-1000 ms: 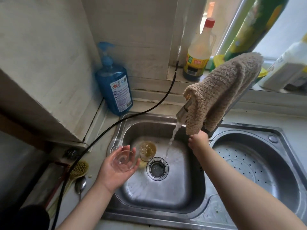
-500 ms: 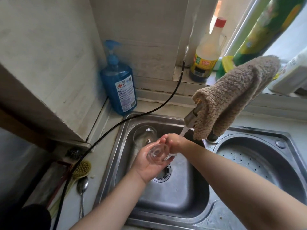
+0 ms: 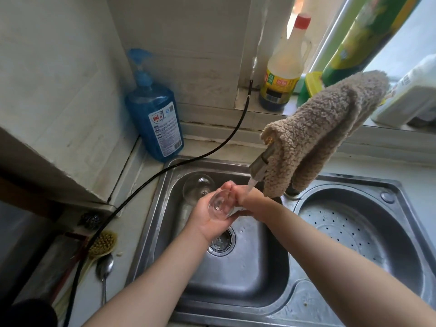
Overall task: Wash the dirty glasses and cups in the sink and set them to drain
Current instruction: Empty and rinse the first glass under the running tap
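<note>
My left hand [image 3: 207,220] grips a small clear glass [image 3: 220,204] on its side over the left sink basin [image 3: 236,279], its base facing me. My right hand [image 3: 238,193] is at the glass's far end, fingers curled at its mouth, under the water running from the tap [image 3: 259,165]. A second clear glass [image 3: 197,187] lies in the back left corner of the basin, behind my hands. The drain [image 3: 221,244] shows just below my left wrist.
A brown fleecy cloth [image 3: 323,133] hangs over the tap. The right basin holds a perforated strainer tray [image 3: 354,232]. A blue soap pump bottle [image 3: 155,116] stands at the back left. A black hose [image 3: 141,187] crosses the counter; a brush [image 3: 103,244] and spoon [image 3: 105,270] lie at left.
My left hand brought the glass from the basin's left edge up under the tap. My right hand left the tap base and joined the glass. The view shifted slightly.
</note>
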`<action>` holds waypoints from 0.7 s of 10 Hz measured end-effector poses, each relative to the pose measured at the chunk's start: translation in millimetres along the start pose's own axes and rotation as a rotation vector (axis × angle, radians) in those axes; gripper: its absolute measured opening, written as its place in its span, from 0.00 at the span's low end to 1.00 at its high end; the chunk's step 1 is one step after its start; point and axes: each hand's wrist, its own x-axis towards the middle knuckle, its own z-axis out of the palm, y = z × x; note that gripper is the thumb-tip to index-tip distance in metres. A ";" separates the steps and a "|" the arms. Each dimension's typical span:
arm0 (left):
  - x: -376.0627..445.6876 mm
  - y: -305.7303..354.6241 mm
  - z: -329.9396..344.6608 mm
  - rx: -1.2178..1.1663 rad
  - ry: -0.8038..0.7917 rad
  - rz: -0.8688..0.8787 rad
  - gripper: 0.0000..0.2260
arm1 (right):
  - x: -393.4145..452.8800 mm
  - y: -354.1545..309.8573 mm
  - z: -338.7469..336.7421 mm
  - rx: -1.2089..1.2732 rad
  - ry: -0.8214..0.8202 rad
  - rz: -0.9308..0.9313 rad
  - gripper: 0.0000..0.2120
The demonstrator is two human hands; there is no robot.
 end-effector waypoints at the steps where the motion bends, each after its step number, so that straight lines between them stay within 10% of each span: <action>1: 11.5 -1.3 2.0 0.050 0.002 -0.115 0.08 | -7.3 14.0 -3.3 0.175 0.026 -0.042 0.18; 5: 0.2 -8.9 -2.4 -0.072 0.003 -0.235 0.14 | -19.3 16.2 -12.7 0.146 0.051 -0.131 0.16; 7: -10.0 -6.5 -13.0 0.261 0.058 -0.189 0.24 | -24.6 24.4 -4.4 -0.139 0.101 -0.106 0.23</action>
